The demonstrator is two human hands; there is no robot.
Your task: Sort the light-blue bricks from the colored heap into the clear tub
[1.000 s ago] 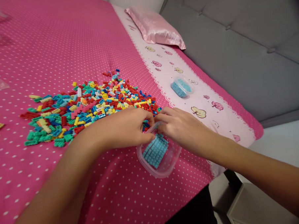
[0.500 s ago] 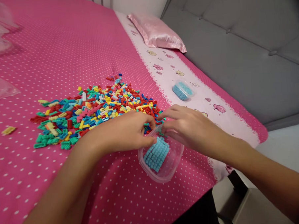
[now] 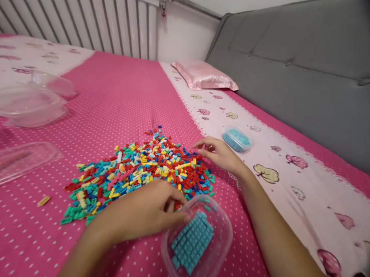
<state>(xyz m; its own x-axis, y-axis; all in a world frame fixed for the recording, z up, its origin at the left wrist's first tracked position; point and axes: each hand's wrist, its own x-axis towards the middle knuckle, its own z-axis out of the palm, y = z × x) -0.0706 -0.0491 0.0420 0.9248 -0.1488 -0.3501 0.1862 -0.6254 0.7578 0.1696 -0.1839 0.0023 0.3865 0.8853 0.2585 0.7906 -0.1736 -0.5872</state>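
Left hand [image 3: 154, 207] clamping rim of clear container [image 3: 227, 230], thumb over edge; light-blue blocks [image 3: 194, 242] lying inside in packed rows. Container sitting at near side of mixed block pile [image 3: 137, 169]. Right hand [image 3: 219, 154] hovering by pile's right edge, fingers parted, slightly curled; no block showing there. 2nd container [image 3: 237, 139], also holding blue blocks, resting near right hand on white strip. Likely risks: left wrist twisting, tipping container and spilling rows; soft bedspread [image 3: 121, 84] sagging, sliding loose pieces.
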